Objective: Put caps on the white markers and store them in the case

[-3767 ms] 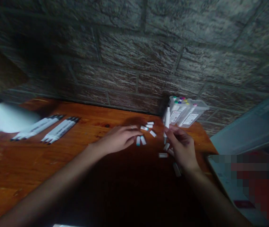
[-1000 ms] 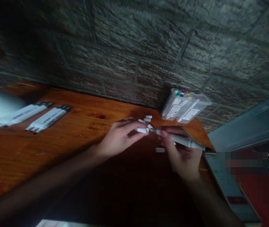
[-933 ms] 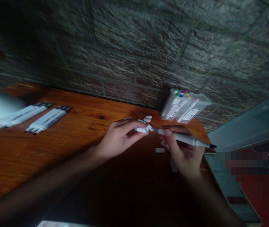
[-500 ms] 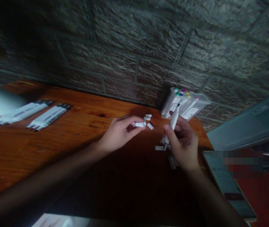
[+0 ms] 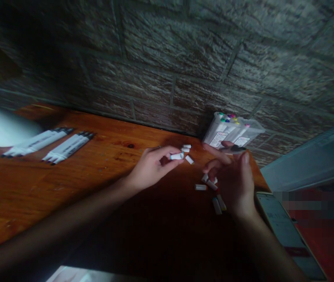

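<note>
My left hand pinches a white marker cap with a blue end between thumb and fingertips. Over the right part of the table, my right hand has a marker by the thumb and fingers. Its dark tip shows near the thumb, while most of its body is hidden or blurred. Several loose white caps lie about: one cap just right of my left fingers, another cap left of my right hand, and a blue-ended cap below it.
A clear plastic case with colour-tipped markers stands by the stone-pattern wall. Two groups of white markers lie at the left of the wooden table. A pale flat box is at the lower right.
My right hand has turned the marker from nearly upright to a position where little of it shows. More loose caps show beside that hand. My left hand keeps its cap.
</note>
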Demonstrator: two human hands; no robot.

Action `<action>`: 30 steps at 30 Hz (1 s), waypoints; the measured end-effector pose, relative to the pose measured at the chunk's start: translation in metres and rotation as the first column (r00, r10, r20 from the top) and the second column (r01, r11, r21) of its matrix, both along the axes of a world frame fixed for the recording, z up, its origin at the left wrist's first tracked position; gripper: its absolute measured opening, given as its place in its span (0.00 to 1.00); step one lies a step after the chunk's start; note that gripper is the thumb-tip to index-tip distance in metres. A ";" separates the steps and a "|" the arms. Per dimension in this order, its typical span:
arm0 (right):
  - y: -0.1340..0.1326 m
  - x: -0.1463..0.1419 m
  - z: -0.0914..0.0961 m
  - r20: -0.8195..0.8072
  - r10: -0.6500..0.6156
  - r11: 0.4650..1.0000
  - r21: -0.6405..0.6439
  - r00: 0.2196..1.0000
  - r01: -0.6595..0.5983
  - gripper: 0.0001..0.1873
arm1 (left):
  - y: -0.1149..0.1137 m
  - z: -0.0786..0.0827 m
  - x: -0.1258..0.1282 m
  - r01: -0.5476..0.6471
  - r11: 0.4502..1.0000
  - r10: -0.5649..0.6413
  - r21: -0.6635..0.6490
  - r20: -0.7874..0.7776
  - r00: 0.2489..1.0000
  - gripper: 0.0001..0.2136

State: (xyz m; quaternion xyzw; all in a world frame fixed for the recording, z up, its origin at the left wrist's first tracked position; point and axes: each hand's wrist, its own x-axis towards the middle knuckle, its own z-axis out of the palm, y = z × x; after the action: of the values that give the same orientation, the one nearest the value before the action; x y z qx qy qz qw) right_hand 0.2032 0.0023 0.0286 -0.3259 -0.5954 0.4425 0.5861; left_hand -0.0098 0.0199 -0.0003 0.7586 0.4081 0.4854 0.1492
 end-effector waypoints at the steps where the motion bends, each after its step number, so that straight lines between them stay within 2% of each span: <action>1: -0.001 0.000 0.000 -0.007 0.036 0.999 -0.004 0.999 -0.036 0.19 | 0.000 0.000 0.000 0.009 1.000 -0.009 -0.002 -0.003 1.000 0.07; 3: -0.001 -0.001 -0.002 0.022 0.033 0.999 -0.028 0.999 -0.032 0.17 | 0.000 -0.001 -0.001 0.024 1.000 -0.024 -0.009 -0.011 1.000 0.07; 6: 0.001 -0.003 -0.005 0.086 -0.053 0.996 -0.064 0.995 0.059 0.11 | -0.001 -0.003 0.000 0.039 0.999 -0.040 -0.017 -0.022 0.999 0.07; 9: 0.002 -0.006 -0.009 0.152 -0.148 0.989 -0.005 0.977 0.150 0.12 | -0.001 -0.004 0.001 0.053 0.999 -0.053 -0.011 -0.026 0.998 0.08; 11: 0.001 -0.007 -0.011 0.202 -0.170 0.985 0.039 0.964 0.165 0.11 | -0.002 -0.004 0.003 0.062 0.998 -0.062 -0.007 -0.015 0.998 0.07; 15: -0.004 -0.007 -0.014 0.332 -0.137 0.988 0.117 0.933 0.103 0.09 | -0.005 -0.002 0.004 0.084 0.996 -0.084 -0.001 -0.007 0.996 0.07; 19: -0.004 -0.005 -0.015 0.416 -0.170 0.968 0.241 0.893 0.072 0.06 | -0.008 0.001 0.005 0.089 0.995 -0.088 0.036 -0.021 0.996 0.08; 24: -0.002 -0.001 -0.013 0.472 -0.164 0.960 0.277 0.866 0.031 0.08 | -0.009 0.004 0.004 0.060 0.995 -0.058 0.083 -0.027 0.998 0.08; 30: -0.007 -0.003 -0.008 0.564 -0.187 0.902 0.423 0.805 -0.087 0.11 | -0.008 0.003 0.002 0.100 0.988 -0.081 0.121 -0.147 0.986 0.09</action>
State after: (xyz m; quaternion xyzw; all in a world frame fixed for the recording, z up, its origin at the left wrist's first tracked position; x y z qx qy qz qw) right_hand 0.2001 -0.0044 0.0201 -0.3261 -0.8212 0.1606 0.4399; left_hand -0.0075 0.0121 0.0024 0.8169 0.3507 0.4484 0.0928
